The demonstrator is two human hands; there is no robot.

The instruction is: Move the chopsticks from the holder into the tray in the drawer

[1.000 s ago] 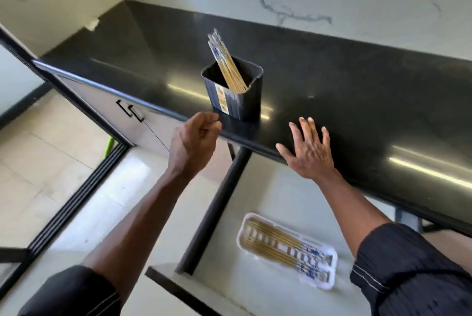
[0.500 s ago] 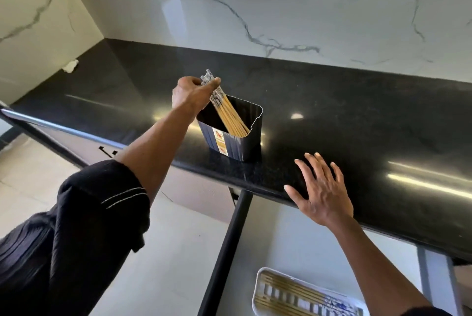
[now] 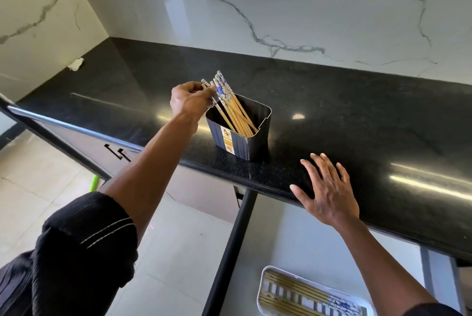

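A black holder [image 3: 245,139] stands near the front edge of the black counter [image 3: 357,116]. Several wooden chopsticks [image 3: 231,109] with blue-and-white tops lean in it toward the left. My left hand [image 3: 189,100] is at the holder's left rim and pinches the tops of a few chopsticks. My right hand [image 3: 328,195] rests flat on the counter edge, fingers spread, to the right of the holder. Below, in the open drawer [image 3: 306,244], a white tray [image 3: 263,287] holds several chopsticks lying lengthwise; my right forearm covers the tray's right end.
A marble wall [image 3: 255,4] rises behind the counter. A small white scrap [image 3: 75,64] lies in the far left corner. The drawer's black side rail [image 3: 229,252] runs toward me. Cabinet fronts with black handles [image 3: 117,153] sit at left above the tiled floor.
My left hand rose from below the counter edge to the holder and took hold of chopstick tops, spreading them apart. My right hand stayed flat on the counter edge.
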